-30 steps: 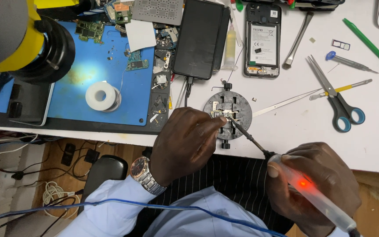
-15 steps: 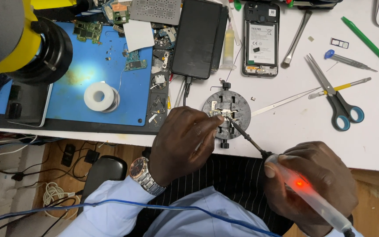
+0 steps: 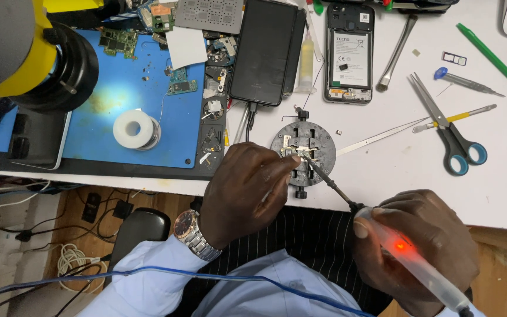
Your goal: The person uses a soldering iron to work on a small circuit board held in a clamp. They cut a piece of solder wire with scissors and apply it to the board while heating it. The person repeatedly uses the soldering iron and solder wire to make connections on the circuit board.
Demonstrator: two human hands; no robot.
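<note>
Right hand [image 3: 423,249] closed round translucent red-lit soldering iron [image 3: 403,249], shaft running up-left from grip | tip on small metal part [image 3: 301,154] in round black holder [image 3: 303,151] | left hand [image 3: 247,191] nearer, fingertips pinching there; what they hold hidden.

i see a blue work mat [image 3: 101,126] with a white solder spool [image 3: 135,130], a black phone [image 3: 264,50] face down, an opened phone [image 3: 350,53], blue-handled scissors [image 3: 450,132] and a green pry tool [image 3: 489,39] on the white table [image 3: 412,176].
</note>
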